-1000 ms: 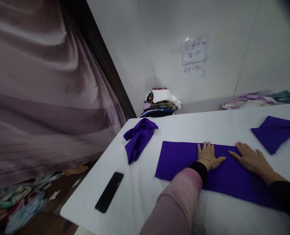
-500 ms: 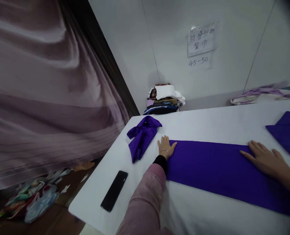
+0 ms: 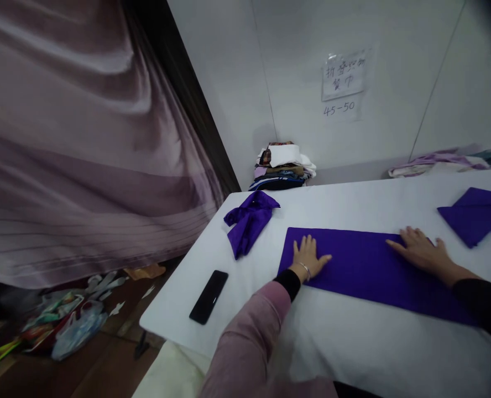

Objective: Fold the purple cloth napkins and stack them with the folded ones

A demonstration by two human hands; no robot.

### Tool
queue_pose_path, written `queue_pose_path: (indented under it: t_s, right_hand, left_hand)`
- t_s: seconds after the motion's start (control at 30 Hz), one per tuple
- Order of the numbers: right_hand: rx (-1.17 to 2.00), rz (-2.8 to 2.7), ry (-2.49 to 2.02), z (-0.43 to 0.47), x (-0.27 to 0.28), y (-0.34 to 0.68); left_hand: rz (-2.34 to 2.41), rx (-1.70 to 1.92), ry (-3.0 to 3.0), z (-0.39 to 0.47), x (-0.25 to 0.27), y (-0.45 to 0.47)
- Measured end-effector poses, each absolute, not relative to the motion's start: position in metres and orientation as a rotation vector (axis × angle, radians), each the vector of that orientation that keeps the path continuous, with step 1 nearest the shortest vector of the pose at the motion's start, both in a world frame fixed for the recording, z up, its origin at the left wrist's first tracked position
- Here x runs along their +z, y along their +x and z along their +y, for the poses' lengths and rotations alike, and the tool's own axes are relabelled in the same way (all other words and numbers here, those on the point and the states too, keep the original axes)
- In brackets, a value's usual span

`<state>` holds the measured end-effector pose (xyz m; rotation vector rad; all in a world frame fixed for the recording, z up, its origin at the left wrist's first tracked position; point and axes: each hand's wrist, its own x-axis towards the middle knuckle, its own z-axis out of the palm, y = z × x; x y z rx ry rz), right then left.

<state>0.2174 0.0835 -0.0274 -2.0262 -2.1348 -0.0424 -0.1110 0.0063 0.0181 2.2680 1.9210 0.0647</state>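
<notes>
Laid flat on white table [image 3: 345,205], in front of the person: purple cloth [image 3: 357,265]. Long axis running left to right, slanting nearer at the right; narrow left end pointing toward crumpled purple cloth [image 3: 251,224] and phone [image 3: 209,297]. Pressing near that end with left hand [image 3: 308,257], fingers spread wide, gripping nothing. Resting right hand [image 3: 426,253] across far edge, fingers loosely apart, thumb out, nothing pinched.
</notes>
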Motion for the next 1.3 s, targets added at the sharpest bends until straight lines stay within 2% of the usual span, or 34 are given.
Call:
queue_pose_path:
  t_s: [0.07,0.2,0.33,0.47,0.83,1.03,1.3]
  right_hand:
    - [0.107,-2.279,-1.922,0.059,-0.019,0.163]
    - [0.214,-2.406,-1.615,-0.003,-0.015,0.049]
    - [0.301,-2.371,-1.577,-0.030,-0.014,0.011]
    - [0.196,-2.280,-1.678,-0.028,-0.011,0.047]
    - [0.021,-1.956,-2.184,-0.038,-0.009,0.242]
    - [-0.058,-1.988,-2.161,-0.041,-0.012,0.245]
    - [-0.108,-2.062,-2.154,-0.041,-0.013,0.248]
  left_hand:
    - [1.863,0.100,2.340,-0.019,0.009,-0.096]
    - [2.016,0.052,2.281,-0.041,0.000,-0.092]
    - [2.084,-0.039,2.206,-0.038,0.003,-0.101]
    - [2.132,-0.013,2.209,-0.036,0.007,-0.100]
    - [2.157,-0.035,2.276,-0.031,0.007,-0.102]
    - [2.182,-0.052,2.167,-0.031,0.015,-0.093]
    - [1.864,0.130,2.404,-0.026,0.011,0.012]
